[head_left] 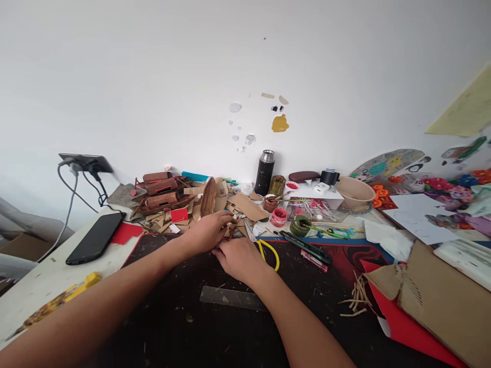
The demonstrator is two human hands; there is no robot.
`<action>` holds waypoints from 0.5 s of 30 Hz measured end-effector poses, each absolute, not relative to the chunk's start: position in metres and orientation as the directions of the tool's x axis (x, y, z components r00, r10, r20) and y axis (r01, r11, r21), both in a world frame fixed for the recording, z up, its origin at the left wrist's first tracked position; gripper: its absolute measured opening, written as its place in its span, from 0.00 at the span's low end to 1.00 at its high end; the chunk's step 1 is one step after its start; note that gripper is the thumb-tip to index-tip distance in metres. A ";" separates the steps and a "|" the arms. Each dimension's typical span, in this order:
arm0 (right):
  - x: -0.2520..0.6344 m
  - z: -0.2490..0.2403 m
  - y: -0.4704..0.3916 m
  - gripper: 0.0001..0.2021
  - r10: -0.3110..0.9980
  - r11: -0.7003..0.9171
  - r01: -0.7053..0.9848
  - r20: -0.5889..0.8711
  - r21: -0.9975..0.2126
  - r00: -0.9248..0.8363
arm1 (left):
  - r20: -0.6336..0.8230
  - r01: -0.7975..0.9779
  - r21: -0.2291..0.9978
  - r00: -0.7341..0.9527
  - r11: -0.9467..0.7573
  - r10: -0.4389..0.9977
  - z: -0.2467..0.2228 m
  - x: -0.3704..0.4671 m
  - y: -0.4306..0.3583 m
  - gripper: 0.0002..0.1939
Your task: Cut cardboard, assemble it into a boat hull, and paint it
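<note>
My left hand [209,232] reaches to the near edge of a heap of cardboard scraps [245,204], its fingers curled down over something small. Close beside it, my right hand [241,258] has its fingers bent in toward the left one. Slim reddish-brown bits show between the two hands; what the fingertips grip is hidden. Just right of my right hand lie scissors with yellow handles [270,250]. Behind my left hand a brown cardboard boat hull [208,197] leans upright. Several brown model boats with arched roofs [163,194] stand farther left.
A clear ruler [232,297] lies on the dark mat [172,317]. Paint jars, one pink [279,217] and one green [300,225], stand right of the scraps, near a black flask [265,173]. A phone [95,239] and yellow glue gun [57,304] lie left; cardboard [448,301] lies right.
</note>
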State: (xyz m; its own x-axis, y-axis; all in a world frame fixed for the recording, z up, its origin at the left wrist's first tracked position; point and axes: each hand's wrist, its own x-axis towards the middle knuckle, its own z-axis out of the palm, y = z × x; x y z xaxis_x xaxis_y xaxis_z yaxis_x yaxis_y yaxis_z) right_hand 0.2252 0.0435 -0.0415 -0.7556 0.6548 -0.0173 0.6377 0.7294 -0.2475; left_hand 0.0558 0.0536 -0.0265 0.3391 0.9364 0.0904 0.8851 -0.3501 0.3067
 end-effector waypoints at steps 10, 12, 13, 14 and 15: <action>0.236 -0.035 0.055 0.18 0.748 0.630 0.604 0.173 -0.488 -0.640 | 0.129 0.737 0.675 -0.074 -0.033 0.989 -0.008 -0.013 0.061 0.28; 0.240 -0.039 0.062 0.17 0.806 0.543 0.556 0.204 -0.629 -0.556 | 0.071 0.659 0.751 -0.154 0.049 0.985 -0.003 -0.026 0.057 0.28; 0.241 -0.043 0.065 0.17 0.838 0.477 0.507 0.197 -0.718 -0.509 | 0.047 0.626 0.775 -0.195 0.087 0.980 -0.002 -0.032 0.055 0.28; 0.241 -0.047 0.068 0.18 0.869 0.387 0.444 0.159 -0.808 -0.468 | 0.026 0.613 0.782 -0.212 0.112 0.977 -0.001 -0.038 0.053 0.28; 0.242 -0.051 0.072 0.19 0.896 0.288 0.373 0.111 -0.882 -0.430 | 0.007 0.614 0.776 -0.235 0.143 0.972 -0.001 -0.043 0.051 0.27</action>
State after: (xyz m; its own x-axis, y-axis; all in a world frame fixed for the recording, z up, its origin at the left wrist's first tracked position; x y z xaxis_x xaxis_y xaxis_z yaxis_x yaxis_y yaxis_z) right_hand 0.2421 0.0718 -0.0515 -0.4296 0.8962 0.1109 0.3733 0.2881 -0.8818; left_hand -0.0428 0.0507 -0.0009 -0.2351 0.9719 0.0067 0.6140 0.1431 0.7762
